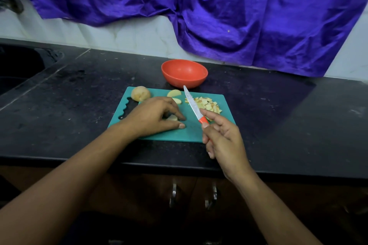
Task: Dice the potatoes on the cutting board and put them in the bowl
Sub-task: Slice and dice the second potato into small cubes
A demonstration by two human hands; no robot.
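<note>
Meanwhile, left hand [157,115] tight on potato slice [172,118], right hand [223,139] tight around knife [192,105].

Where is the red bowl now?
In the head view, at centre, the red bowl stands on the black counter, just behind the cutting board, near the knife tip.

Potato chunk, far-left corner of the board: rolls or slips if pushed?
The rounded pale-brown potato chunk looks domed, so it would probably rock or roll on the smooth teal plastic cutting board, unless a cut face is down; I cannot tell. Likely stiff and dense: a thick, solid piece. Any cut face may be slippery.
</note>
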